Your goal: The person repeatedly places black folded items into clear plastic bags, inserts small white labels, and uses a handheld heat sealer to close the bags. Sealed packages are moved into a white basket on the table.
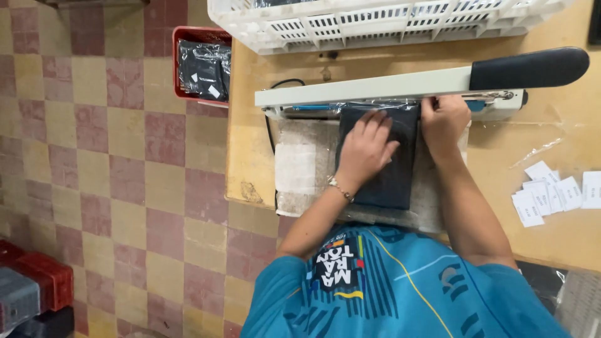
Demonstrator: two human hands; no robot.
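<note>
A dark folded garment in a clear plastic bag [393, 181] lies on a grey pad in front of a heat sealer [375, 87]. The sealer's cream arm with a black handle [529, 67] is raised above the bag's open end. My left hand [366, 150] presses flat on the bag, fingers spread. At the bag's far right corner, my right hand [443, 122] pinches the plastic against the sealer's bar.
A white slotted crate [375, 25] stands at the back of the wooden table [250, 169]. Several white paper tags [551, 191] lie at the right. A red crate [201, 66] with bagged dark garments sits on the checkered floor at left. Red and grey crates [31, 294] stand at lower left.
</note>
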